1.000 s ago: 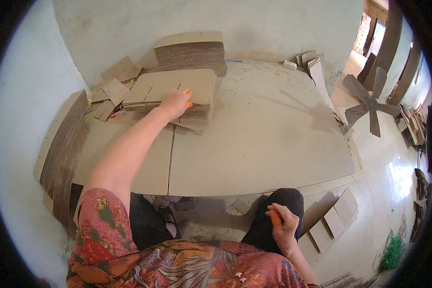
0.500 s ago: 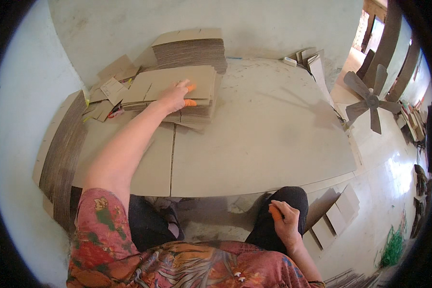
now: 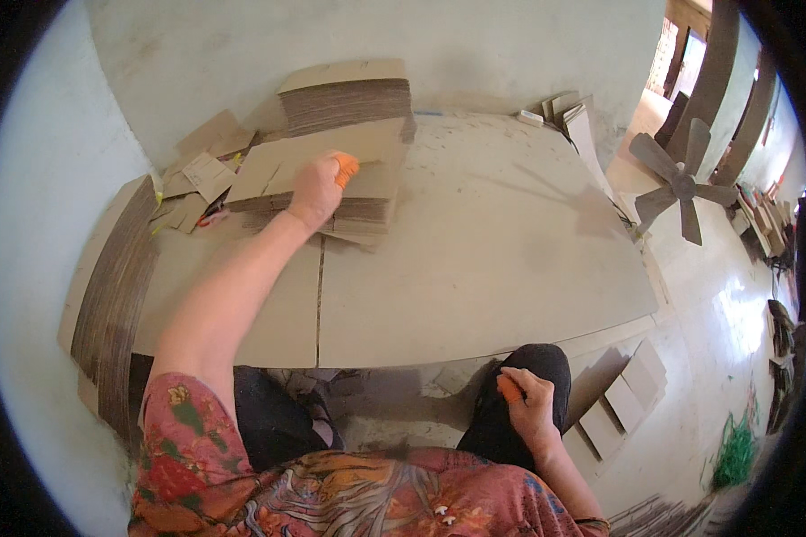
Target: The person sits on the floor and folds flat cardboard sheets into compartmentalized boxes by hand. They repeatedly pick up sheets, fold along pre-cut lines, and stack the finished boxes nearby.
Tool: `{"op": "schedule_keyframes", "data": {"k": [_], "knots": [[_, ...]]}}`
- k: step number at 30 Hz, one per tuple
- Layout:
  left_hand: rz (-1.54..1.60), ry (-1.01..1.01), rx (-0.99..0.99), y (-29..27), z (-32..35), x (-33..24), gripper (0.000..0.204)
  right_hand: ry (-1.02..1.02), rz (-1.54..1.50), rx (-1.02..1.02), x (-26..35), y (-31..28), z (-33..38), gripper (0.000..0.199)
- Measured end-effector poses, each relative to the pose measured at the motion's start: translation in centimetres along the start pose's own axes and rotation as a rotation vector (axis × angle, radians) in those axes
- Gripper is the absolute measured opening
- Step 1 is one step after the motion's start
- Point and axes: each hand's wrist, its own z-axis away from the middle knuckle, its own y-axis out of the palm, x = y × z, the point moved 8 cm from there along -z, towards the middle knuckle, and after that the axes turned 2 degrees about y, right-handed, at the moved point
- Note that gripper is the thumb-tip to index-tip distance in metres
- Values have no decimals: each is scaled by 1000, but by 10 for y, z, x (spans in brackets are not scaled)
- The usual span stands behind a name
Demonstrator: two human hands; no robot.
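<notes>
My left hand (image 3: 318, 190) is closed, its fingers curled above the front right part of a pile of flat cardboard sheets (image 3: 273, 166). Orange covers (image 3: 346, 169) wrap its fingertips. Whether a sheet is pinched in them is hidden, and the pile's right side is blurred. My right hand (image 3: 530, 401) rests on my right knee with its fingers loosely curled. Orange also covers a finger there, and nothing shows in that hand. The pile of sheets lies on the left part of a pale work table (image 3: 484, 268).
Behind the pile stands a taller cardboard stack (image 3: 345, 98) against the wall. Another tall stack (image 3: 112, 277) lines the left side. Cardboard scraps (image 3: 208, 177) lie between them. A fan (image 3: 683, 185) stands right of the table. Cardboard pieces (image 3: 625, 403) and green strands (image 3: 734, 455) are on the floor.
My left hand has drawn its fingers in from lying spread on the pile to a closed shape, slightly left. The right hand stays on the knee. The view has shifted slightly.
</notes>
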Motion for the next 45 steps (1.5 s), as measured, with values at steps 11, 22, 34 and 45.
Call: {"op": "schedule_keyframes", "data": {"k": [11, 22, 34, 45], "knots": [[406, 660, 283, -8, 212, -212, 37, 404, -625, -49, -32, 34, -20, 26], [-627, -765, 543, -95, 317, 106, 44, 229, -457, -6, 5, 13, 4, 31], [-535, -495, 628, -129, 207, 57, 33, 209, -250, 45, 51, 9, 2, 18], [78, -310, 824, -51, 153, -91, 37, -16, -532, -302, 95, -37, 5, 16]]}}
